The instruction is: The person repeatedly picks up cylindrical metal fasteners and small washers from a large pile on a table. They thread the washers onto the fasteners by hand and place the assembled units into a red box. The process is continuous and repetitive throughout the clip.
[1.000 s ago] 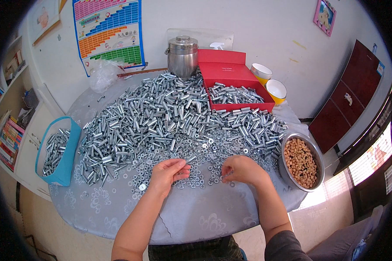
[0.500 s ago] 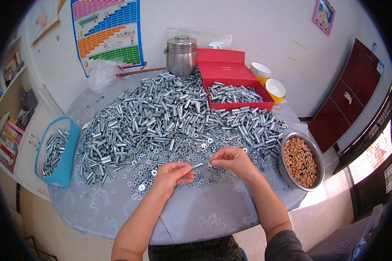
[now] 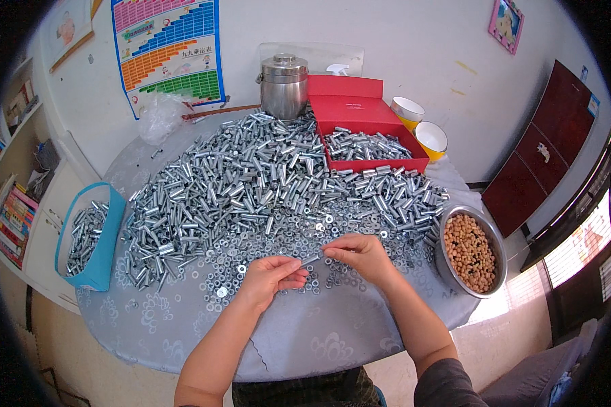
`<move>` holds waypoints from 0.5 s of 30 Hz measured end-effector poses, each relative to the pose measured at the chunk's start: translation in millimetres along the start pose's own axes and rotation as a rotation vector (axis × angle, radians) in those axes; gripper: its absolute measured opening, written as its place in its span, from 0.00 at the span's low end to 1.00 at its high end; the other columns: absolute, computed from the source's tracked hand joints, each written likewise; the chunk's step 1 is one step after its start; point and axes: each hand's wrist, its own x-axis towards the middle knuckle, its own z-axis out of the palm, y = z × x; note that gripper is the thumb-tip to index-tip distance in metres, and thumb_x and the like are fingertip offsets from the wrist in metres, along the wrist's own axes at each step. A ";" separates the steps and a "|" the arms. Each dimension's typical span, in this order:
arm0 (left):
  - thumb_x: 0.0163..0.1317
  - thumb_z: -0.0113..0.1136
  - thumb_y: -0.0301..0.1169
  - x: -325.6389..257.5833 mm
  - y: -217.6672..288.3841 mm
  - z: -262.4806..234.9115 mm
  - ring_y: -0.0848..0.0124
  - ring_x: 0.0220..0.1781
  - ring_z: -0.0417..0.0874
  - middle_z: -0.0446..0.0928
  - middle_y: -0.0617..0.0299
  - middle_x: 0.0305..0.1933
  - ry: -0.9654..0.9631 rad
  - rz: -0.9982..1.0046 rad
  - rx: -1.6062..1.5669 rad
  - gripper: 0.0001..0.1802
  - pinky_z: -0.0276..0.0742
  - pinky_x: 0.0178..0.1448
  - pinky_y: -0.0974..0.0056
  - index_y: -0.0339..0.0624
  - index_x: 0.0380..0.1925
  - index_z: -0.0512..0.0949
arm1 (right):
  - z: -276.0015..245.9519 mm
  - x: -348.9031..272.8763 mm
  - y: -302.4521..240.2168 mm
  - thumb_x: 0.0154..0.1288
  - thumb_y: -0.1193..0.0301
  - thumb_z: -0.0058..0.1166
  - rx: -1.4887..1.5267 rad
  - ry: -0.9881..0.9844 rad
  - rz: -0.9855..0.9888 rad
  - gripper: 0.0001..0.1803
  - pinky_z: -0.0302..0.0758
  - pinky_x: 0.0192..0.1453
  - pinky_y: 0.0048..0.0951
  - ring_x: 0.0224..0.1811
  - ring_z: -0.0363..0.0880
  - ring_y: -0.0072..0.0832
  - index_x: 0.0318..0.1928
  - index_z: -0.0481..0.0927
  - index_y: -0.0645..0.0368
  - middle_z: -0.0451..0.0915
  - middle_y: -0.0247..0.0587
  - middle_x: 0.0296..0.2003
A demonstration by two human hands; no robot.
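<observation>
Left hand (image 3: 270, 275) and right hand (image 3: 360, 252) both pinch one short silver metal sleeve (image 3: 311, 258), probably light, rigid, slippery; best gripped at its ends, six o'clock of the pile.

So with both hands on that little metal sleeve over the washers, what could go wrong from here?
The small metal sleeve, pinched between left hand and right hand, could slip into the loose washers. The big sleeve pile reaches the table edge, so pieces may roll off.

Bright, even daylight comes from the window (image 3: 584, 258) at right. Metal parts (image 3: 251, 183) glint. Fisheye edges bend and darken.
</observation>
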 end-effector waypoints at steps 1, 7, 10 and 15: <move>0.57 0.55 0.28 0.2 -0.3 -0.4 0.67 0.30 0.81 0.78 0.50 0.32 0.005 -0.001 -0.007 0.10 0.80 0.34 0.69 0.31 0.35 0.74 | 0.9 0.1 -0.2 0.55 0.73 0.57 -0.073 0.002 -0.063 0.07 0.70 0.37 0.18 0.33 0.74 0.17 0.34 0.82 0.60 0.79 0.34 0.30; 0.57 0.55 0.28 1.7 -2.2 -2.5 0.67 0.29 0.81 0.78 0.50 0.31 0.012 -0.025 -0.096 0.10 0.80 0.34 0.70 0.31 0.34 0.74 | 3.3 -0.2 -3.1 0.55 0.72 0.56 0.062 -0.004 0.008 0.08 0.69 0.38 0.19 0.33 0.74 0.20 0.35 0.81 0.60 0.78 0.34 0.28; 0.57 0.55 0.28 0.6 -0.6 -0.8 0.67 0.29 0.81 0.78 0.51 0.31 0.009 -0.042 -0.133 0.09 0.80 0.33 0.70 0.32 0.34 0.74 | 3.8 0.7 -0.6 0.54 0.72 0.57 -0.020 0.004 -0.087 0.09 0.69 0.37 0.18 0.33 0.73 0.19 0.37 0.81 0.60 0.78 0.33 0.28; 0.57 0.54 0.28 0.9 -0.4 -3.0 0.68 0.29 0.81 0.78 0.51 0.31 -0.017 -0.049 -0.209 0.10 0.80 0.33 0.71 0.32 0.34 0.74 | 8.5 -1.1 -3.0 0.54 0.73 0.57 0.029 -0.013 -0.100 0.12 0.69 0.38 0.18 0.33 0.72 0.17 0.41 0.80 0.57 0.78 0.33 0.30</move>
